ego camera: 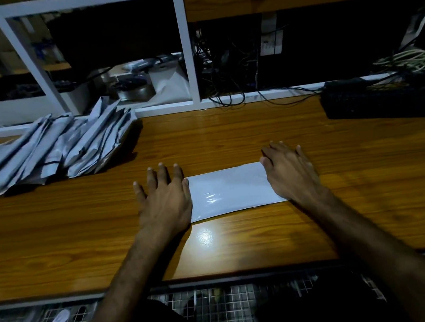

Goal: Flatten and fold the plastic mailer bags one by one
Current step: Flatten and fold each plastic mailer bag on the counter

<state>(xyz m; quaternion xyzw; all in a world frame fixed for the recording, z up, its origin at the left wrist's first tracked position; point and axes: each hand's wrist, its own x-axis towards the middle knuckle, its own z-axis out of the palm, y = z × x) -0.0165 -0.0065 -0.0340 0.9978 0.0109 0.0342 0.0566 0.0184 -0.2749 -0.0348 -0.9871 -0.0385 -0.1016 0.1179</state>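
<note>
A white plastic mailer bag (230, 190) lies folded flat on the wooden table (78, 232), in the middle of the view. My left hand (162, 196) presses flat on its left end, fingers straight and spread. My right hand (289, 169) lies flat on its right end, fingers extended. Each hand hides the bag's edge beneath it. A heap of several grey mailer bags (45, 151) lies at the table's far left.
A black keyboard (391, 99) sits at the far right with a tangle of cables (417, 56) behind it. White shelf posts (185, 40) and a white bin (16, 105) stand behind the table. A wire mesh floor (228, 305) shows below the near table edge.
</note>
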